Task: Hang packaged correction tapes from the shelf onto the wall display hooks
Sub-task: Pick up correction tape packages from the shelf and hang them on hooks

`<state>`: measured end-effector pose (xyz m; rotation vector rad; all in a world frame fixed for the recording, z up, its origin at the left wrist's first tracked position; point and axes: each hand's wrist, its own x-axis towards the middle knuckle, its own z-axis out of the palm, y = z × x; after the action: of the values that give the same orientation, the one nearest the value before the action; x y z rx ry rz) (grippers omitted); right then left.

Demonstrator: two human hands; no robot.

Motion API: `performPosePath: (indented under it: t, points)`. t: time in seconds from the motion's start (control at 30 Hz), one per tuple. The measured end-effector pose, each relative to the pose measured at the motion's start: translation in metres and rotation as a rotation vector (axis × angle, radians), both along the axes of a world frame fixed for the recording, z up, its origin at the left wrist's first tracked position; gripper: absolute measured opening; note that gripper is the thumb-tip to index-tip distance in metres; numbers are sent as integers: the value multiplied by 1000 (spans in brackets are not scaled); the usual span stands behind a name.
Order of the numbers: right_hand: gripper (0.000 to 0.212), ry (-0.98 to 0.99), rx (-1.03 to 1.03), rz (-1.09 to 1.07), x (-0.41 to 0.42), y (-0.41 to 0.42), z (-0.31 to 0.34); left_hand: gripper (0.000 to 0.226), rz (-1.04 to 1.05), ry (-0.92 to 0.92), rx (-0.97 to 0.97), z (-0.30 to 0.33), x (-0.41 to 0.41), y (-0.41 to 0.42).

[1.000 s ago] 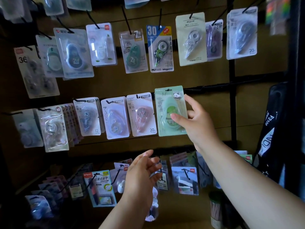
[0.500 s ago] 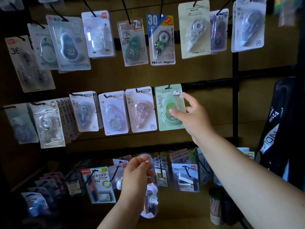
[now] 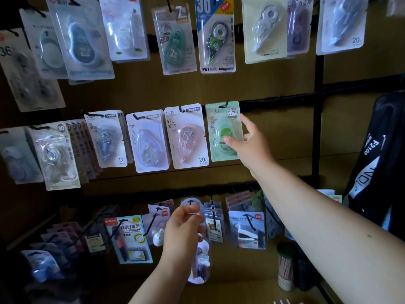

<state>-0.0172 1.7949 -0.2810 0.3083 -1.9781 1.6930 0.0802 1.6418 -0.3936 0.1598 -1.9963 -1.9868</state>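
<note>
From the head view, the right hand [image 3: 249, 145] pinches the green panda-printed correction tape pack [image 3: 223, 132], which hangs on a middle-row hook [image 3: 225, 104] beside the pink pack [image 3: 186, 137] marked "T-9267" and "20m". Above hangs a blue "30" "PET" pack [image 3: 215, 36]. The left hand [image 3: 184, 229] grasps a clear blister pack [image 3: 198, 262] near the bottom row.

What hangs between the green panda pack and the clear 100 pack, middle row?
One pack: the pink T-9267 correction tape, hanging on its hook. Head view shows it.

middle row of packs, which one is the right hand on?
The green panda pack, rightmost in that row. The right hand pinches its right edge; the pink pack beside it hangs untouched.
</note>
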Motion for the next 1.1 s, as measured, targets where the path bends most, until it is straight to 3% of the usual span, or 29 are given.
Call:
performPosePath:
  t: [0.33,0.7,0.93,1.1]
  points:
    - [64,-114,65,-89,15,12,-30,18,-40,-1,-46,-6,3,1]
    - [6,-197,63,-13,81,12,-121,18,-78,-81,-150,-42,16,6]
    - [14,-359,140,33,101,7,-210,4,-143,-220,-195,-109,17,10]
    - [22,-549,340,9,98,12,-272,11,-195,-375,-311,-160,10,14]
